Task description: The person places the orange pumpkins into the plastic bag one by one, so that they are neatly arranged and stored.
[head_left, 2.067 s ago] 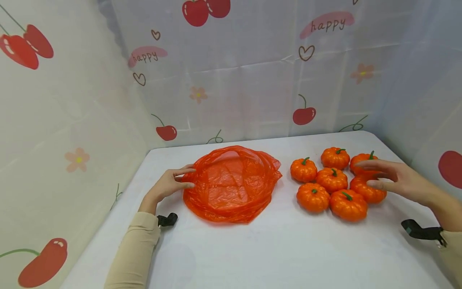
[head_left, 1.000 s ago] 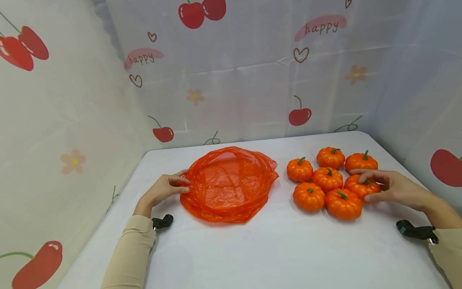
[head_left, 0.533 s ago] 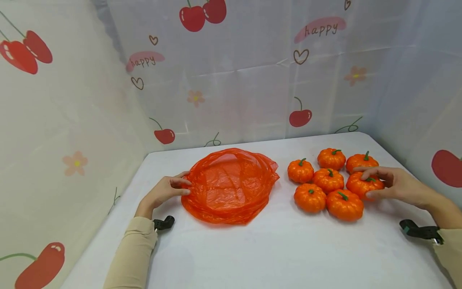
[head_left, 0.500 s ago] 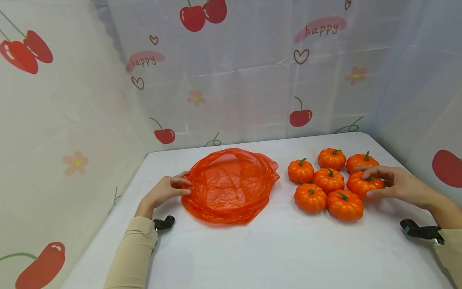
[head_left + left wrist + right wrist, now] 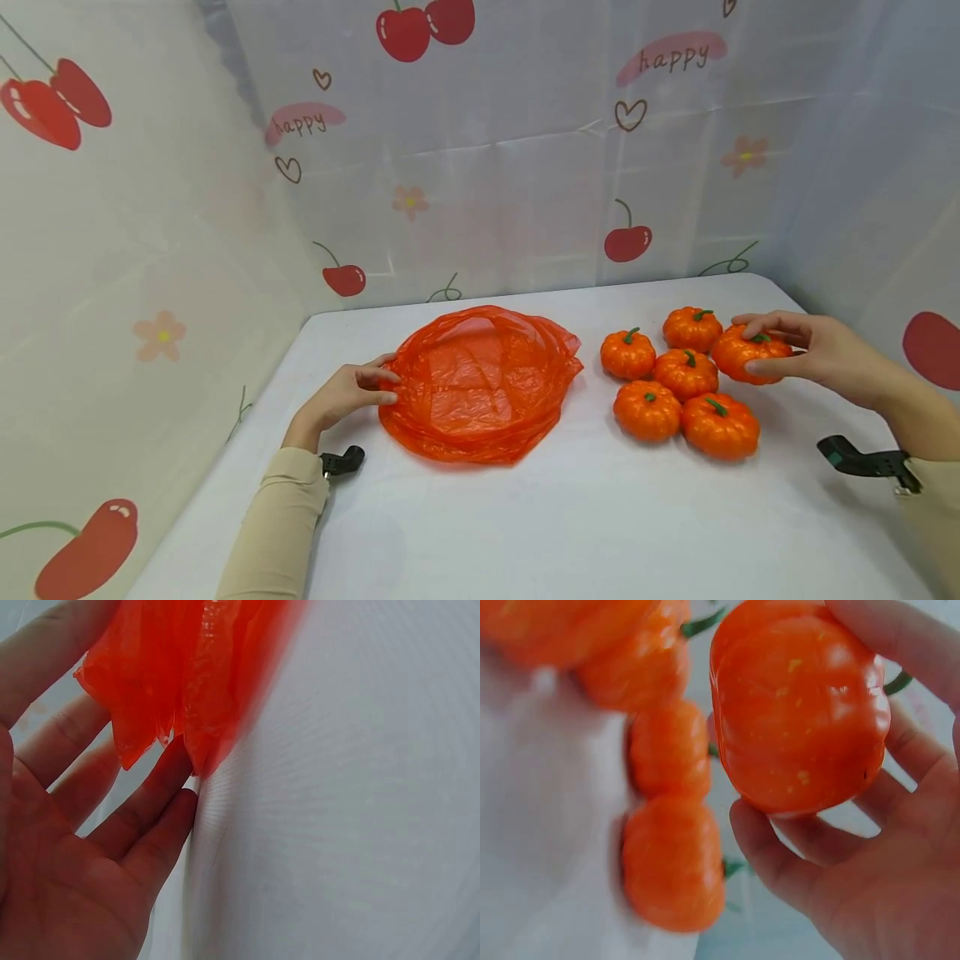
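My right hand [image 5: 832,354] grips a small orange pumpkin [image 5: 757,354] with a green stem, fingers over the far side and thumb at the near side. In the right wrist view the held pumpkin [image 5: 799,705] is raised off the table, apart from the row of other pumpkins [image 5: 675,862]. My left hand [image 5: 348,396] rests at the left edge of a red plastic bag [image 5: 480,383], which lies spread with its mouth up. In the left wrist view the fingers [image 5: 142,814] are loosely extended against the crumpled bag edge [image 5: 165,675].
Several more pumpkins [image 5: 686,373] stand in a cluster to the right of the bag; one at the back right is hidden behind the held pumpkin. They sit on a white table [image 5: 525,525]. Printed curtains [image 5: 495,167] enclose its back and sides.
My right hand came down onto the right-hand pumpkin, took hold of it and lifted it up from the cluster. The left hand and the bag stay about where they were.
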`<state>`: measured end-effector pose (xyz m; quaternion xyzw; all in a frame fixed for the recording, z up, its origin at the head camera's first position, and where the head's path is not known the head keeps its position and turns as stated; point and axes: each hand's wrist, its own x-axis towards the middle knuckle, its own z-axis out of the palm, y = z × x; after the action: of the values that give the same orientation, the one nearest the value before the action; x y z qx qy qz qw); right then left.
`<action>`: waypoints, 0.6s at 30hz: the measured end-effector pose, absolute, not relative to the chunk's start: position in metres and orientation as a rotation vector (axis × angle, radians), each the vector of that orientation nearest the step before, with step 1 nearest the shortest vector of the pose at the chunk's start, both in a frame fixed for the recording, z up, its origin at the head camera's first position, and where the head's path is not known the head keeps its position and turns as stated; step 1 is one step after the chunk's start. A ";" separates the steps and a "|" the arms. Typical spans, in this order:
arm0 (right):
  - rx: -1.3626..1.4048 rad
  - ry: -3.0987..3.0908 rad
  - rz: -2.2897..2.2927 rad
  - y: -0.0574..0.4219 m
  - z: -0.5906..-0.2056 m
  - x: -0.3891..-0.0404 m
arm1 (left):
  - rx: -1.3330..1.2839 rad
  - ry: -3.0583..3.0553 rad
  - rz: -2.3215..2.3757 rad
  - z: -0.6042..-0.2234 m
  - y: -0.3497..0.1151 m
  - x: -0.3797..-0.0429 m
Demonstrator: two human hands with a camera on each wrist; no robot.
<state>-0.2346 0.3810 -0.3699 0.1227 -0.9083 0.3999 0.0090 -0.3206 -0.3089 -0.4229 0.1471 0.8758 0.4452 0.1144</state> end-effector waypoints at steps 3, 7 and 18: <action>0.395 -2.837 1.261 0.371 -0.360 -0.236 | 0.439 2.566 1.305 -0.422 -0.309 -0.320; 0.391 -2.863 1.256 0.354 -0.345 -0.241 | 0.447 2.560 1.310 -0.421 -0.309 -0.319; 0.451 -2.922 1.242 0.300 -0.312 -0.258 | 0.431 2.554 1.313 -0.418 -0.308 -0.318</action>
<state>-0.2577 0.2996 -0.3124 0.1407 -0.9107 0.3870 -0.0326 -0.3176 -0.3076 -0.4183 0.1473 0.8733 0.4490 0.1187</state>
